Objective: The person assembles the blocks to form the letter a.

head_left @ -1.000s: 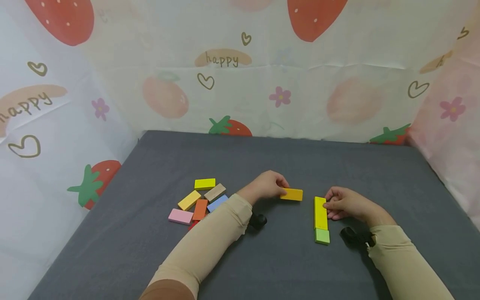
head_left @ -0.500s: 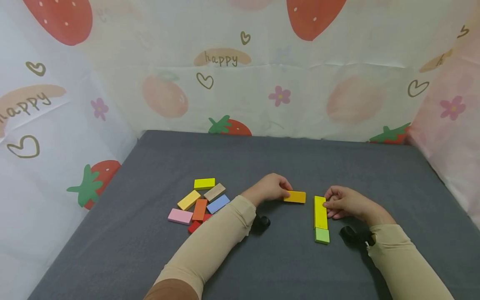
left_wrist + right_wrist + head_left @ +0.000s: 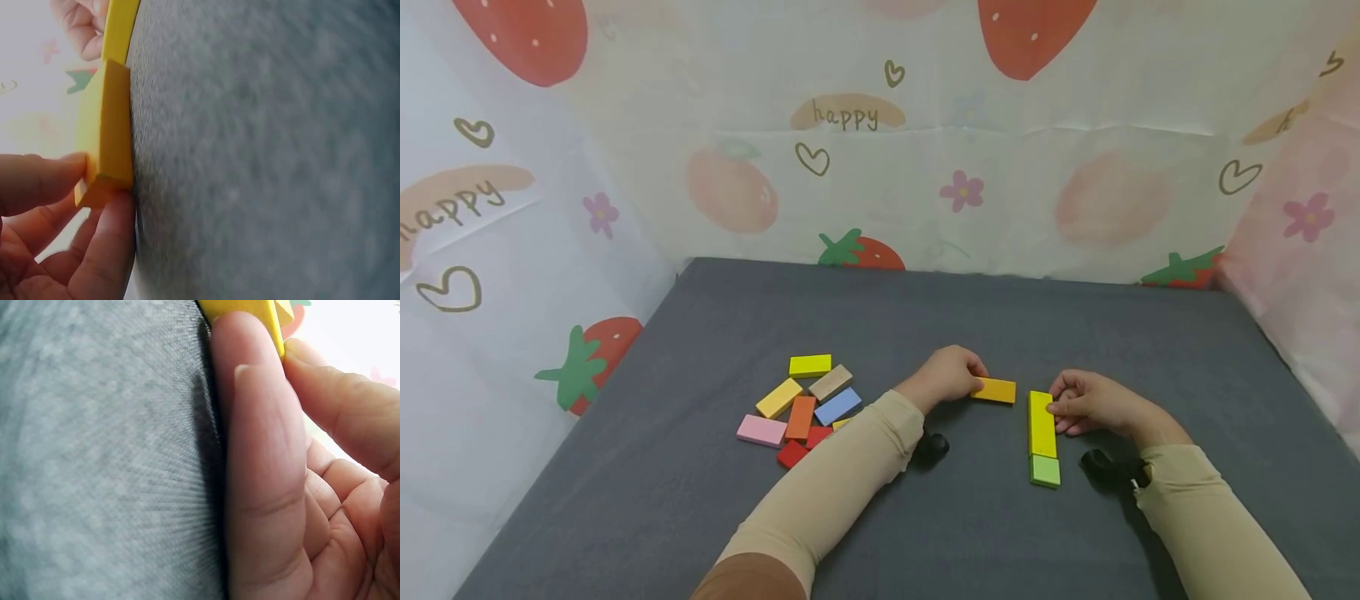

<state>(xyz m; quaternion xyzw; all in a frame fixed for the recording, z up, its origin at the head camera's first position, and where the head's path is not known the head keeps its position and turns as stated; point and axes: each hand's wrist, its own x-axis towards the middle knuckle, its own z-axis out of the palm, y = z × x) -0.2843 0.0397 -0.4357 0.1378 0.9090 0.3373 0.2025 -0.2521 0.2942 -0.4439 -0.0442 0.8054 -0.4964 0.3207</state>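
My left hand (image 3: 951, 372) pinches an orange-yellow block (image 3: 996, 391) at its left end, thumb on one face and fingers on the other. In the left wrist view this block (image 3: 109, 125) lies low along the cloth, its far end overlapping a yellow block (image 3: 120, 28). To the right, a long yellow strip (image 3: 1041, 425) runs front to back, with a light green block (image 3: 1045, 471) at its near end. My right hand (image 3: 1093, 404) holds the strip's right side near the far end, the yellow corner (image 3: 247, 309) showing between thumb and fingertips in the right wrist view.
Left of my left forearm lies a loose group of blocks: yellow (image 3: 810, 366), tan (image 3: 831, 382), blue (image 3: 838, 406), orange (image 3: 801, 418), pink (image 3: 762, 431) and red (image 3: 792, 454). My left sleeve partly covers one. Dark grey cloth (image 3: 925, 308) covers the table; printed curtains stand behind and beside it.
My left hand has moved slightly right with the orange-yellow block, bringing it closer to the yellow strip. More of the loose blocks show beside my left sleeve. The right hand stays in place.
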